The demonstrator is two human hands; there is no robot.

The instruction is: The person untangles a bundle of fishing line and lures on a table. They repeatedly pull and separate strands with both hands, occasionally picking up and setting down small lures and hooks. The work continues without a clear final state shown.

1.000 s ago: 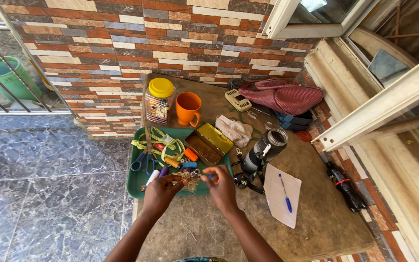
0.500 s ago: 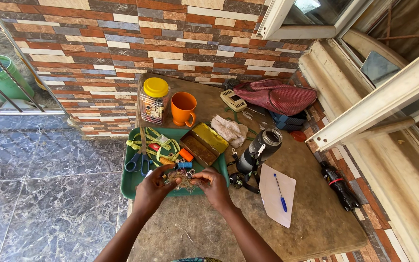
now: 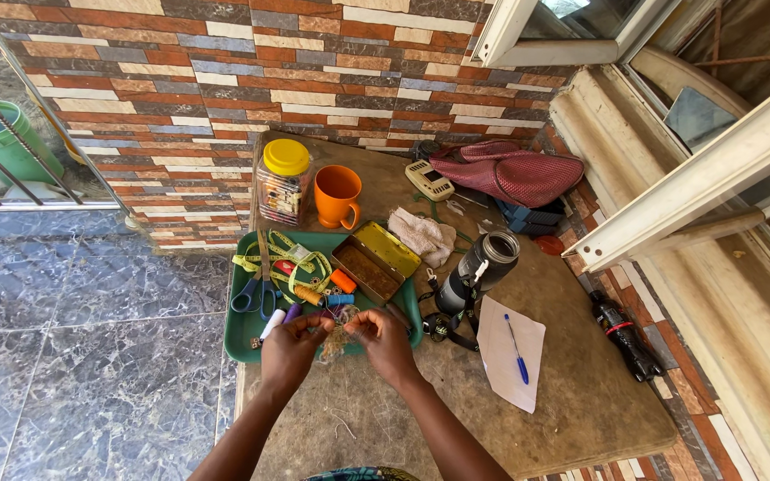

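Note:
Both my hands meet over the near edge of a green tray [image 3: 241,343] on a worn wooden table [image 3: 385,428]. My left hand [image 3: 289,352] and my right hand [image 3: 383,343] each pinch one side of a small tangled bundle of brownish thread [image 3: 339,338] held between them. In the tray just beyond lie blue-handled scissors [image 3: 249,298], a yellow-green measuring tape [image 3: 291,258], small thread spools [image 3: 339,287] in orange and blue, and an open yellow tin [image 3: 376,261].
Behind the tray stand a yellow-lidded jar [image 3: 283,183] and an orange mug [image 3: 336,197]. A cloth [image 3: 424,237], a flask [image 3: 478,268], paper with a blue pen [image 3: 511,349], a black torch [image 3: 621,336] and a red bag [image 3: 514,175] lie to the right. A brick wall rises behind.
My hands have closed in together on the thread tangle and drawn slightly nearer, over the tray's front edge. The view has shifted a little.

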